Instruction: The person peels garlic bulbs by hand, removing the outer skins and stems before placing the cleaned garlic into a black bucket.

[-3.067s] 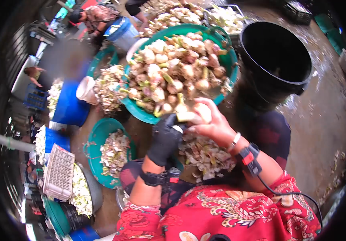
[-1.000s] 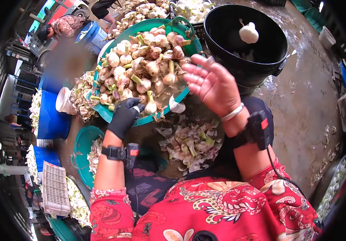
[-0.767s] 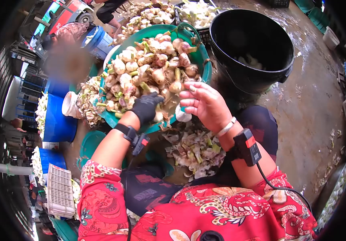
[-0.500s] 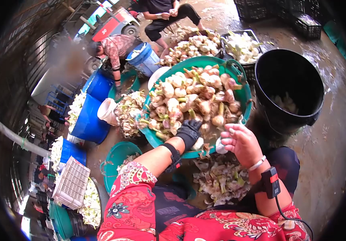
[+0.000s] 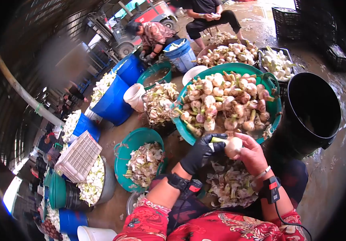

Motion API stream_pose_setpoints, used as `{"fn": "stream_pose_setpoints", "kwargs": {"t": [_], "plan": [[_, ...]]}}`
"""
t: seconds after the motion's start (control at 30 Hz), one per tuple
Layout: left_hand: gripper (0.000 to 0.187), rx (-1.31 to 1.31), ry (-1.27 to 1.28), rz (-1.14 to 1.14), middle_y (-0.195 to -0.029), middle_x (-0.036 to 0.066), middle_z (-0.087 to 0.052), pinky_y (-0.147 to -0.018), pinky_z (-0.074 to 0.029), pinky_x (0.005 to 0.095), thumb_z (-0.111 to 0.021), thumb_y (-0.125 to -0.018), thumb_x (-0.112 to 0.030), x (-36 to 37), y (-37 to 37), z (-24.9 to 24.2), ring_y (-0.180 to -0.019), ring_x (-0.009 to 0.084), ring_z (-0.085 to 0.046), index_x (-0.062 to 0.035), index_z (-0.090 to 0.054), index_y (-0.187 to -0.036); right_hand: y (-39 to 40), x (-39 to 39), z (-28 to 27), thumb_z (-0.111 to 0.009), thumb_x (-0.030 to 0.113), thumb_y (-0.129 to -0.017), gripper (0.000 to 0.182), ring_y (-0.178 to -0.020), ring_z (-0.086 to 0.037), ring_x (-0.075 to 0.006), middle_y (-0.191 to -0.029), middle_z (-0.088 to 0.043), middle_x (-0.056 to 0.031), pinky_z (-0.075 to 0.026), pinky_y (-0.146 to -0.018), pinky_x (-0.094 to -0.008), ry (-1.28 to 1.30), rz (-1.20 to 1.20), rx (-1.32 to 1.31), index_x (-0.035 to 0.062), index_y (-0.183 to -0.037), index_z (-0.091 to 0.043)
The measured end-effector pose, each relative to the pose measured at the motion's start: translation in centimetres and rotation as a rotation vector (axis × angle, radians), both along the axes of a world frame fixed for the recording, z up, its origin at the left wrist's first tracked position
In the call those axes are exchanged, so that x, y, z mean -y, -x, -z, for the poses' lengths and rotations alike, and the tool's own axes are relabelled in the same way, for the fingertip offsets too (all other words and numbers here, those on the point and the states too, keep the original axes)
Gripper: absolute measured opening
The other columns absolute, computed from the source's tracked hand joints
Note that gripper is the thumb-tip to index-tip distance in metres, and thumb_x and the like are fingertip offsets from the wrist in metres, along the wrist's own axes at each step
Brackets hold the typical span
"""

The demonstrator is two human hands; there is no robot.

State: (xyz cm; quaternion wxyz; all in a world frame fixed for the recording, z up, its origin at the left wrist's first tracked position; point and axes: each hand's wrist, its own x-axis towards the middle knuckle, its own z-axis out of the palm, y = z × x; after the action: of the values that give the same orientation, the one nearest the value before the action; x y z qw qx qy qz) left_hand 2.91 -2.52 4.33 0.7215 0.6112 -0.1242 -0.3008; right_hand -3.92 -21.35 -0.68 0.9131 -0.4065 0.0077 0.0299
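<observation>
Near: left hand (image 5: 200, 154) in black glove and bare right hand (image 5: 253, 154) both clenched on one round whitish garlic bulb (image 5: 233, 146) with green stem stub; left fingertips at the stem end, right palm cupping the bulb. Bulb sits just in front of the near rim of the big green plastic basin (image 5: 275, 106), above the pile of pale peeled skins (image 5: 231, 188) on the floor. Left of that: smaller green plastic tub (image 5: 120, 154) holding more skins, then a white slatted plastic crate (image 5: 78, 156) tilted on a grey tub. Basin is heaped with unpeeled stemmed garlic bulbs (image 5: 229, 100). Right of basin, touching it: tall black plastic bucket (image 5: 315, 110). Further back: blue plastic barrels (image 5: 114, 102), white bucket (image 5: 132, 96), other people crouched and seated by more basins.
</observation>
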Motion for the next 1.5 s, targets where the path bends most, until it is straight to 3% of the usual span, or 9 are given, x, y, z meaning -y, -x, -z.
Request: {"fn": "stream_pose_setpoints", "kwargs": {"t": [0.3, 0.63, 0.7, 0.83, 0.9, 1.03, 1.1, 1.33, 1.5], "plan": [[0.025, 0.079, 0.028, -0.070, -0.104, 0.003, -0.064, -0.084, -0.048, 0.0256, -0.059, -0.093, -0.018, 1.1, 2.4, 1.4, -0.095, 0.0094, -0.058, -0.0029, -0.060, -0.114, 0.9, -1.2, 0.4, -0.074, 0.011, -0.074, 0.071, -0.106, -0.055, -0.0176, -0.118, -0.054, -0.0062, -0.048, -0.091, -0.0320, 0.159, 0.111, 0.158, 0.0049, -0.136, -0.039], [0.025, 0.090, -0.009, -0.046, -0.102, 0.001, -0.065, -0.079, -0.048, 0.0240, -0.060, -0.092, -0.018, 1.3, 1.8, 2.5, -0.090, 0.0080, -0.058, -0.0010, -0.063, -0.110, 1.0, -0.7, 0.8, -0.072, 0.013, -0.075, 0.069, -0.102, -0.060, -0.0201, -0.116, -0.059, -0.0105, -0.049, -0.089, -0.0315, -0.037, 0.086, 0.103, 0.0015, -0.135, -0.040], [0.017, 0.031, 0.110, -0.161, -0.090, 0.000, -0.065, -0.066, -0.048, 0.0211, -0.062, -0.090, -0.012, 1.9, 1.8, 2.7, -0.076, 0.0066, -0.057, -0.0013, -0.064, -0.103, 1.2, -1.0, 0.3, -0.072, 0.014, -0.075, 0.070, -0.101, -0.060, -0.0198, -0.115, -0.059, -0.0107, -0.050, -0.087, -0.0309, 0.082, 0.141, 0.188, 0.0013, -0.136, -0.040], [0.017, 0.161, 0.049, -0.162, -0.090, 0.000, -0.065, -0.066, -0.048, 0.0221, -0.061, -0.090, -0.012, 1.4, 1.8, 3.2, -0.075, 0.0073, -0.058, -0.0012, -0.063, -0.103, 1.5, -1.2, 0.4, -0.070, 0.014, -0.077, 0.068, -0.099, -0.061, -0.0203, -0.114, -0.060, -0.0110, -0.051, -0.084, -0.0305, 0.058, 0.143, 0.137, 0.0013, -0.136, -0.039], [0.024, -0.007, -0.016, -0.038, -0.103, 0.003, -0.065, -0.081, -0.048, 0.0229, -0.060, -0.091, -0.016, 0.7, 1.7, 3.2, -0.093, 0.0081, -0.059, -0.0008, -0.063, -0.110, 1.5, -0.9, 0.4, -0.069, 0.014, -0.078, 0.067, -0.098, -0.061, -0.0213, -0.117, -0.059, -0.0118, -0.051, -0.083, -0.0313, -0.091, 0.074, 0.001, 0.0013, -0.136, -0.039], [0.024, -0.017, 0.039, -0.078, -0.103, 0.004, -0.065, -0.080, -0.049, 0.0234, -0.060, -0.091, -0.014, 1.3, 2.0, 2.8, -0.092, 0.0090, -0.060, -0.0005, -0.063, -0.110, 1.2, -1.0, 0.9, -0.068, 0.014, -0.079, 0.066, -0.099, -0.061, -0.0221, -0.119, -0.057, -0.0123, -0.051, -0.084, -0.0326, -0.057, 0.072, 0.058, 0.0013, -0.137, -0.039], [0.019, -0.075, 0.218, -0.201, -0.091, 0.001, -0.064, -0.066, -0.049, 0.0227, -0.062, -0.088, -0.010, 1.8, 2.2, 2.4, -0.075, 0.0078, -0.059, -0.0008, -0.062, -0.105, 1.1, -1.3, 0.5, -0.067, 0.014, -0.079, 0.066, -0.098, -0.061, -0.0216, -0.120, -0.056, -0.0125, -0.051, -0.084, -0.0323, 0.016, 0.129, 0.105, 0.0011, -0.137, -0.039], [0.023, -0.021, 0.022, -0.110, -0.094, 0.002, -0.066, -0.070, -0.050, 0.0226, -0.060, -0.088, -0.010, 1.0, 1.9, 2.5, -0.078, 0.0094, -0.061, -0.0007, -0.062, -0.109, 1.2, -2.0, 1.7, -0.064, 0.014, -0.081, 0.062, -0.095, -0.062, -0.0213, -0.117, -0.057, -0.0120, -0.052, -0.078, -0.0304, 0.062, 0.172, 0.161, 0.0008, -0.136, -0.039], [0.024, 0.277, -0.220, -0.132, -0.085, 0.008, -0.065, -0.067, -0.049, 0.0299, -0.065, -0.076, -0.006, 1.2, 1.6, 3.5, -0.074, 0.0156, -0.061, -0.0004, -0.062, -0.100, 0.9, 0.1, 1.6, -0.048, 0.037, -0.086, 0.052, -0.078, -0.063, -0.0270, -0.097, -0.064, -0.0133, -0.052, -0.063, -0.0318, -0.353, -0.289, -0.186, 0.0007, -0.123, -0.050]]}}
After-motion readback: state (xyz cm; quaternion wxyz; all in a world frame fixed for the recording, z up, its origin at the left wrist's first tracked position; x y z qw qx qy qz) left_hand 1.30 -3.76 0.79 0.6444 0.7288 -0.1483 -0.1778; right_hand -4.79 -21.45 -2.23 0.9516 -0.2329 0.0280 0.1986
